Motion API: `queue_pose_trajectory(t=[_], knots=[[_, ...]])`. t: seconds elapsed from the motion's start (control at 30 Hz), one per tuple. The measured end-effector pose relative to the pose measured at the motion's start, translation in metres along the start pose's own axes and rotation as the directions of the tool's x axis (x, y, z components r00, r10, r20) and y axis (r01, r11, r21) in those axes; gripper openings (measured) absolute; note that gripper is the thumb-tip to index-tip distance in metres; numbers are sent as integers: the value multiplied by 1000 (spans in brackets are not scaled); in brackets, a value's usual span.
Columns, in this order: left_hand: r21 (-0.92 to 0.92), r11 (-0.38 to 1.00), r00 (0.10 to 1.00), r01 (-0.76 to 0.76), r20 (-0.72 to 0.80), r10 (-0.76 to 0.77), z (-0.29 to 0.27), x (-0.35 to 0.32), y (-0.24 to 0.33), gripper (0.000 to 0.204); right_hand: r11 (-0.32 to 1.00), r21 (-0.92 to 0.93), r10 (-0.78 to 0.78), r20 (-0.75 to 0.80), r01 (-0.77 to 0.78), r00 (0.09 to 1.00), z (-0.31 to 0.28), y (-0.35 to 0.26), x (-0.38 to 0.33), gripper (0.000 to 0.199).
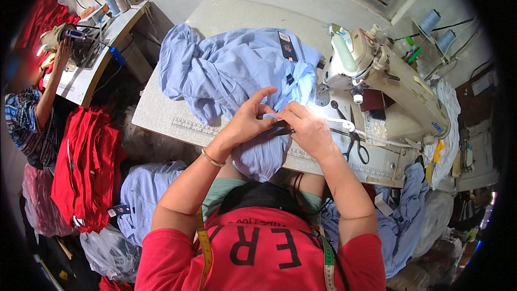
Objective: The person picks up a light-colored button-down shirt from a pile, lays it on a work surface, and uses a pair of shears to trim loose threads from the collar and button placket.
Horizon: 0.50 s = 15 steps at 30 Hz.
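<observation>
A light blue garment (221,70) lies bunched on the sewing table, and part of it hangs over the front edge onto my lap. My left hand (252,116) pinches a fold of it between thumb and fingers, its index finger raised. Close against it, my right hand (307,126) is closed on the same fold, fingertips nearly touching the left thumb. A small dark tool, its kind unclear (281,131), shows under the right fingers. On the garment's far right part lies a dark hang tag (287,46). Black-handled scissors (355,148) rest right of my right hand.
A sewing machine (398,81) stands at the right of the table (161,118), its lamp lit. Thread cones (430,21) stand behind it. Red garments (89,161) and more blue ones (148,194) are piled at left. Another person (35,108) works at a machine far left.
</observation>
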<state>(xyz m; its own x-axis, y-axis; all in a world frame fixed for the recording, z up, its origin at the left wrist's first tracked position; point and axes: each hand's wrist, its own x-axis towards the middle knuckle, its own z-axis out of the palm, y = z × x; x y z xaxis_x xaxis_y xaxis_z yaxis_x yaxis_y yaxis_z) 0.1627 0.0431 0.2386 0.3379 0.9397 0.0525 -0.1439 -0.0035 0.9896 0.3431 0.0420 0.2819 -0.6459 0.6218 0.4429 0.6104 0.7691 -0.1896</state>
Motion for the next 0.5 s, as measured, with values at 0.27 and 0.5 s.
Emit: queue_pose_trajectory(t=[0.27,0.5], knots=[[21,1000,1000,4,-4,-3,1,-2,3,64,981,-192,28,53,-17,998,5,2,-7,20],[-33,999,1000,7,24,-6,-2,0,0,63,921,347,185,3,-174,983,4,5,-5,26]])
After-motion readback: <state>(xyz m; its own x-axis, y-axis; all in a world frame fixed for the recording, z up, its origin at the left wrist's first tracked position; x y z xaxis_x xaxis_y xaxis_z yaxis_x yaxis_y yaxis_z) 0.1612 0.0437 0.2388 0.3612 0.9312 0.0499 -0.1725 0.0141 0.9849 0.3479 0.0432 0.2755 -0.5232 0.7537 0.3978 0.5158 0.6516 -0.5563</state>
